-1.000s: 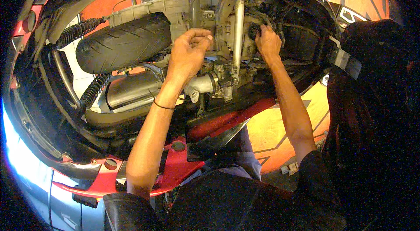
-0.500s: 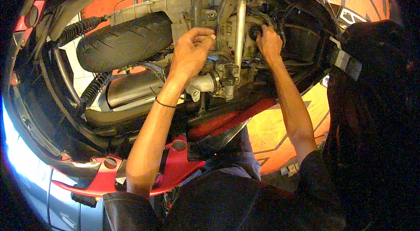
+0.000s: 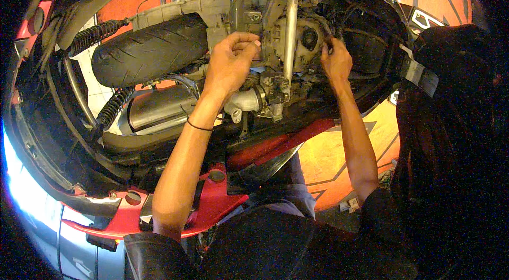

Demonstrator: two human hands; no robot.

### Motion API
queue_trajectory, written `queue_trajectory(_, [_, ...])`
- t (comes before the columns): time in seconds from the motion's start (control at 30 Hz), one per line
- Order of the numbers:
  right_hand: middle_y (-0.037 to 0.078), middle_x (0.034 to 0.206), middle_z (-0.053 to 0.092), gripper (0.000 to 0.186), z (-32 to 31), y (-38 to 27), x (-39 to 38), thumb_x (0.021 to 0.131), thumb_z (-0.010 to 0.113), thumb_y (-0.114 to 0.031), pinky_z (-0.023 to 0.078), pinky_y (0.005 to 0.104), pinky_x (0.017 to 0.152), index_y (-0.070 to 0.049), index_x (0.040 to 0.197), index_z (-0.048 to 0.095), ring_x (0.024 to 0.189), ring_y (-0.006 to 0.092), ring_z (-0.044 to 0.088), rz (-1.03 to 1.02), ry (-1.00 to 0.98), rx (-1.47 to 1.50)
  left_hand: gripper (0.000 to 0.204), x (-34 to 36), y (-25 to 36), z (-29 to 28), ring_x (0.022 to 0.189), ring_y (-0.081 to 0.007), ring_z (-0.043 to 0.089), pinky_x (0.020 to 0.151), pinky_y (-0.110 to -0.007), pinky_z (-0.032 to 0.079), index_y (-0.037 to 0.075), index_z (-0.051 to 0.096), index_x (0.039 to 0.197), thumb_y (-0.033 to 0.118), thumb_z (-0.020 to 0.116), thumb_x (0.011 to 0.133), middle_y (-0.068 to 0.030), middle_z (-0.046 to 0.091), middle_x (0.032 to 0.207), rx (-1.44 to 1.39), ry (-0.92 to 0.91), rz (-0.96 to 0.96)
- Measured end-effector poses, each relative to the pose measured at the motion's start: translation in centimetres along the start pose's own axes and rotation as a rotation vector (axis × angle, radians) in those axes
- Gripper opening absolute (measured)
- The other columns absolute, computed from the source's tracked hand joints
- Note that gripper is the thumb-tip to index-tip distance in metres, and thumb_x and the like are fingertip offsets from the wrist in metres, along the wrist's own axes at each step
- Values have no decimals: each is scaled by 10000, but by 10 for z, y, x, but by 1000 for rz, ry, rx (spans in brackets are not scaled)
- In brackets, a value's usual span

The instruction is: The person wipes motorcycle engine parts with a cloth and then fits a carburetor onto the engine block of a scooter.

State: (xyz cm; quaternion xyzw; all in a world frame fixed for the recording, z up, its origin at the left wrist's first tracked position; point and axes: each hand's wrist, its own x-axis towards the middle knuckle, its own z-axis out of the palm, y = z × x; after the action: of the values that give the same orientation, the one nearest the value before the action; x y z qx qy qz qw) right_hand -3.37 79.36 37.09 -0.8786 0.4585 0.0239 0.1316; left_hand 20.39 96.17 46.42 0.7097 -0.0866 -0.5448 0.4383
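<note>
Grey, grimy metal fills the middle of the view: the scooter engine (image 3: 275, 41) sits exposed between the black rear tyre (image 3: 148, 49) on the left and dark bodywork on the right, with a silver exhaust muffler (image 3: 159, 110) lying below the tyre. The left hand (image 3: 229, 63) rests against the engine casing with its fingers curled and pinched together, though what its grip holds is hidden. The right hand (image 3: 336, 60) is closed around a small dark tool (image 3: 327, 40) beside the round engine cover (image 3: 309, 39).
</note>
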Motion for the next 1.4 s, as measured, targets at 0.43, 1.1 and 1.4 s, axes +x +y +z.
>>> queue_trajectory(0.43, [222,996,637,379,-17,16,-38,844,597,-322,483,430,821,3,1036,630,909,396,610,231,-110,153,237,-4,13,-10,654,-138,614,676,-259,483,-8,628,1012,185,603,877,-55,640,682,99,-14,-206])
queue_trajectory(1.1, [226,940,640,514,4,-37,19,756,672,-452,514,432,719,24,943,616,832,372,643,54,-212,-135,249,-14,0,-7,790,-132,629,730,-260,480,-15,626,1038,166,602,869,-91,666,822,210,44,16])
queue_trajectory(1.4, [206,898,665,564,5,-43,38,643,755,-486,539,441,720,-3,907,633,834,365,657,89,-343,-171,239,-12,-5,-6,717,-147,602,686,-293,477,16,654,984,214,616,855,-92,668,812,216,45,86])
